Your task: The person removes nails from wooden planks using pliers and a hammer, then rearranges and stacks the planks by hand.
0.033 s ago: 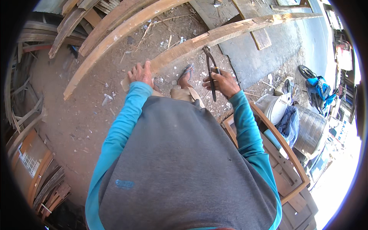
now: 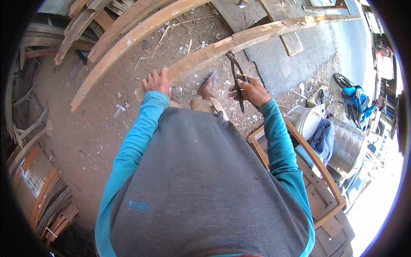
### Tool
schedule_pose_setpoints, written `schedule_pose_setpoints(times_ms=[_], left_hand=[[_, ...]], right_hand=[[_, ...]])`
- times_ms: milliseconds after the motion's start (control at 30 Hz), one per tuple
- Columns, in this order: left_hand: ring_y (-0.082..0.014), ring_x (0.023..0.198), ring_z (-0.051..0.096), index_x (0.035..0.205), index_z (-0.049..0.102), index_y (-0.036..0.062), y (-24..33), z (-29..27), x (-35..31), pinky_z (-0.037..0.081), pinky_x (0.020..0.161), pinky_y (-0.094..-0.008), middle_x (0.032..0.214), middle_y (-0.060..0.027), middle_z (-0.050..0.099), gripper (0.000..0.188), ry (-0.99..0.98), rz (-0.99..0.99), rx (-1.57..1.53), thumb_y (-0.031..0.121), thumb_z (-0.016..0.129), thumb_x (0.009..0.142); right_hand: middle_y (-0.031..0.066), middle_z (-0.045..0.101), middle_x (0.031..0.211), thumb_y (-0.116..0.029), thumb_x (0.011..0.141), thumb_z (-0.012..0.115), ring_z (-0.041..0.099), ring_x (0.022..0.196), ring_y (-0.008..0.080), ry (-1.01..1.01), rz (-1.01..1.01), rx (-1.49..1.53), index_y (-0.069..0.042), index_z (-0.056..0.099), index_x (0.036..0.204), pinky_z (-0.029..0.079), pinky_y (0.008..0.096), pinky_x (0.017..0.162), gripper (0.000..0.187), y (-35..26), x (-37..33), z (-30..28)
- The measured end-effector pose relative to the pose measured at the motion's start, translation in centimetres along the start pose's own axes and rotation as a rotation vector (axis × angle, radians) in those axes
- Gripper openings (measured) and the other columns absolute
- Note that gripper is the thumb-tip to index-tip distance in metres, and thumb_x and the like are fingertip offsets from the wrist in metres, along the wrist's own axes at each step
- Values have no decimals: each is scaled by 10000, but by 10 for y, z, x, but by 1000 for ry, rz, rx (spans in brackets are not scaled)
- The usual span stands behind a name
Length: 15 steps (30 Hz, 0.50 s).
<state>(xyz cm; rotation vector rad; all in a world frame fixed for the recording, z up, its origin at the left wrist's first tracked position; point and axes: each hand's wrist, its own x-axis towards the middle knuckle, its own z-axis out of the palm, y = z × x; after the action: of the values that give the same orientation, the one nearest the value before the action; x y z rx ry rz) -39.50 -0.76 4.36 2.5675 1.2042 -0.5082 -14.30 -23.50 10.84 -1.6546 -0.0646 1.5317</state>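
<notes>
Grey shirt [image 2: 201, 180], turquoise sleeves [image 2: 136, 139]

Bright daylight; glare whites out lower right; lower left dim; black fisheye rim; centre sharp.

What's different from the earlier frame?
The right hand moved slightly right, swinging the handles of the pincers that way. Nothing visibly taken hold of or let go. The left hand stayed at the near end of the long wooden beam, which stayed put.

Left grip [image 2: 157, 82] palm-down, right grip [image 2: 252, 91] curled, apparently closed, both arms [image 2: 139, 139] extended
</notes>
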Motion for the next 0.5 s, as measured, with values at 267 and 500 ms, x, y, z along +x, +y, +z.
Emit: schedule_pose_setpoints(times_ms=[267, 500], left_hand=[[-368, 1197, 511, 1338, 436, 195, 2, 2, -1, 379, 967, -512, 1221, -163, 527, 755, 28, 7, 3, 155, 831, 696], [-364, 1195, 512, 1328, 440, 195, 3, -2, 3, 382, 956, -508, 1214, -164, 530, 730, 11, 11, 19, 179, 828, 710]], right_hand=[[-2, 462, 704, -219, 981, 511, 421, 538, 99, -80, 192, 225, 5, 567, 1136, 396, 285, 487, 278, 6, 3, 4], [-37, 404, 628, -213, 960, 535, 360, 467, 70, 134, 120, 340, -69, 523, 841, 308, 255, 413, 188, 40, 17, 57]])
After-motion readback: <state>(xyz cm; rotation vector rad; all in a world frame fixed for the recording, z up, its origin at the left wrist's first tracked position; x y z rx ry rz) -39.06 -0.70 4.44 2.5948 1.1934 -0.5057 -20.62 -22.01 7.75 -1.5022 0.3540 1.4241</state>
